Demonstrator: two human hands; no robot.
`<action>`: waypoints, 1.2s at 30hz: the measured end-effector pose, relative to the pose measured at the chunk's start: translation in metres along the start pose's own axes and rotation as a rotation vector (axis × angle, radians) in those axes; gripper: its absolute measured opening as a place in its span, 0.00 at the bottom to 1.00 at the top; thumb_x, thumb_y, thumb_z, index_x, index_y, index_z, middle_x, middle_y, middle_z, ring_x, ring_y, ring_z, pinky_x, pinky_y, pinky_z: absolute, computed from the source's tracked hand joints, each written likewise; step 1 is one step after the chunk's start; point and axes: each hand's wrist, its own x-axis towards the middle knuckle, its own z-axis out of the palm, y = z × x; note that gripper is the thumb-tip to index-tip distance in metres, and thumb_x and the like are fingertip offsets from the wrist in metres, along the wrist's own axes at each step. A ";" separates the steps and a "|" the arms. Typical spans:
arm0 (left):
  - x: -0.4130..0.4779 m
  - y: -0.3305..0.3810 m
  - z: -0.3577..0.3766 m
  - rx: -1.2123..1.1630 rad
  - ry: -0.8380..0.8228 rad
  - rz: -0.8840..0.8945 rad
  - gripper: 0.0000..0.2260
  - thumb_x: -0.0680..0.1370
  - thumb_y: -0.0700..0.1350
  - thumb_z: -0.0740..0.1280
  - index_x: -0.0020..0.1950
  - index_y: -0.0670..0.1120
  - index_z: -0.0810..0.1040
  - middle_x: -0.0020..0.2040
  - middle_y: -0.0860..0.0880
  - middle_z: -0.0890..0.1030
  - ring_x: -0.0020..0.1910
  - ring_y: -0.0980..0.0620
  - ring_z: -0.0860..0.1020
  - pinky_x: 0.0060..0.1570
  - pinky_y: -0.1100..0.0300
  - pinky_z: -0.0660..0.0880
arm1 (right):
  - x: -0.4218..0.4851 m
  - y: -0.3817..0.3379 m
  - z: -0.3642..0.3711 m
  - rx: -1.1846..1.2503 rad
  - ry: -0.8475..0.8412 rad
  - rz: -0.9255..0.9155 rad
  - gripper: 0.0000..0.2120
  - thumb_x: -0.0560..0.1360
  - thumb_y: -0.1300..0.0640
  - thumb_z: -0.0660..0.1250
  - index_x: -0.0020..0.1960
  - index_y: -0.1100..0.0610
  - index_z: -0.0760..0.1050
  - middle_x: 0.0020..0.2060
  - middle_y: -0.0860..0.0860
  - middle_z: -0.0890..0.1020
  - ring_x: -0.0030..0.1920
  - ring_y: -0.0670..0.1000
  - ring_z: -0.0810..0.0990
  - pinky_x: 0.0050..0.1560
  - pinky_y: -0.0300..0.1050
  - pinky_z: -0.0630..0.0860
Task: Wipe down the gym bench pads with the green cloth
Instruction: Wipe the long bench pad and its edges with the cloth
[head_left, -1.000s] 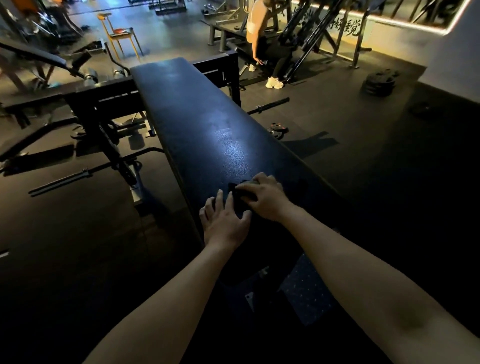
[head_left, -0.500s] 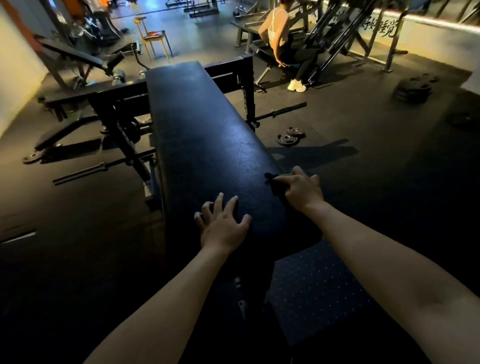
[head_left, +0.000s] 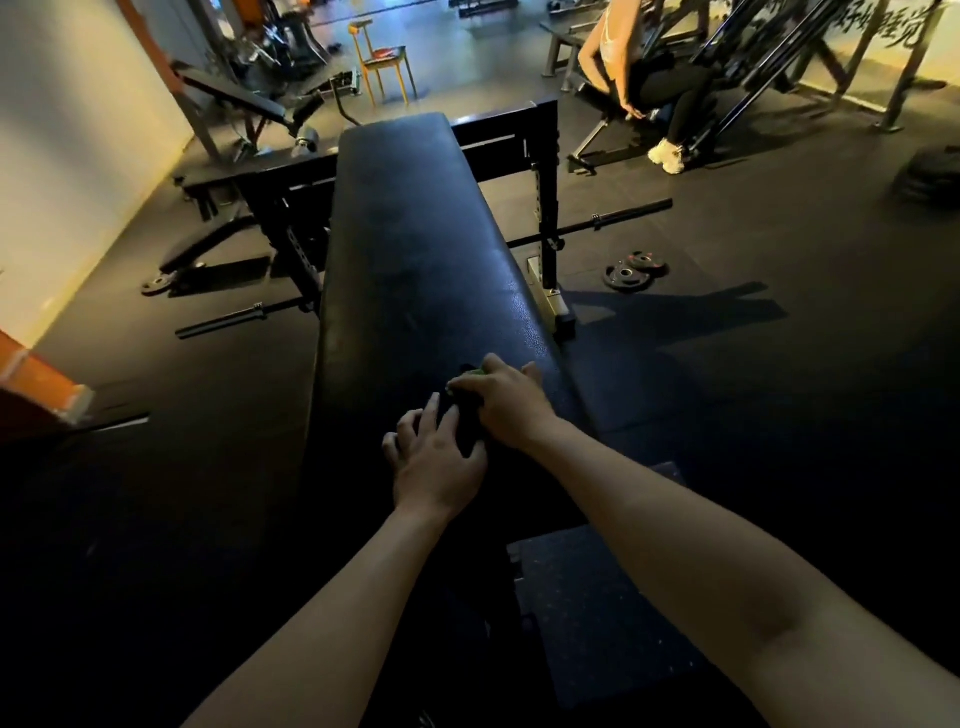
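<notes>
A long black padded gym bench (head_left: 415, 249) runs away from me down the middle of the view. My right hand (head_left: 506, 402) lies on its near end, fingers curled over the green cloth (head_left: 474, 370), of which only a small dark bunch and a green edge show. My left hand (head_left: 434, 460) rests flat on the pad just left of it, fingers spread and touching the cloth's near side.
A rack frame (head_left: 543, 171) and a barbell (head_left: 597, 226) cross under the bench. Weight plates (head_left: 634, 270) lie on the floor to the right. A person sits on a machine (head_left: 644, 78) at the back right. A yellow chair (head_left: 382, 60) stands far back, a wall (head_left: 67, 156) on the left.
My right hand has slid the cloth leftward from the pad's right edge back toward the left hand. My left hand has stayed in place on the pad.
</notes>
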 end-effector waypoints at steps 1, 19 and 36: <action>0.001 0.001 0.000 0.005 0.007 -0.001 0.27 0.79 0.60 0.59 0.77 0.55 0.63 0.81 0.51 0.56 0.77 0.46 0.52 0.74 0.44 0.49 | 0.006 0.010 -0.001 -0.016 0.002 -0.001 0.19 0.79 0.54 0.60 0.68 0.40 0.73 0.55 0.48 0.72 0.50 0.52 0.77 0.53 0.49 0.59; 0.003 0.004 0.004 0.015 0.059 -0.042 0.33 0.72 0.66 0.55 0.77 0.58 0.65 0.80 0.52 0.60 0.76 0.46 0.55 0.74 0.45 0.51 | -0.034 0.025 -0.010 0.057 0.099 0.085 0.16 0.77 0.49 0.60 0.64 0.42 0.77 0.55 0.50 0.77 0.50 0.53 0.78 0.57 0.51 0.66; -0.034 0.033 0.018 0.066 0.100 0.005 0.25 0.81 0.59 0.56 0.77 0.55 0.63 0.79 0.50 0.59 0.74 0.48 0.54 0.74 0.47 0.52 | -0.056 0.067 -0.014 0.249 0.203 0.501 0.15 0.81 0.53 0.54 0.65 0.50 0.73 0.57 0.57 0.75 0.56 0.60 0.76 0.61 0.56 0.64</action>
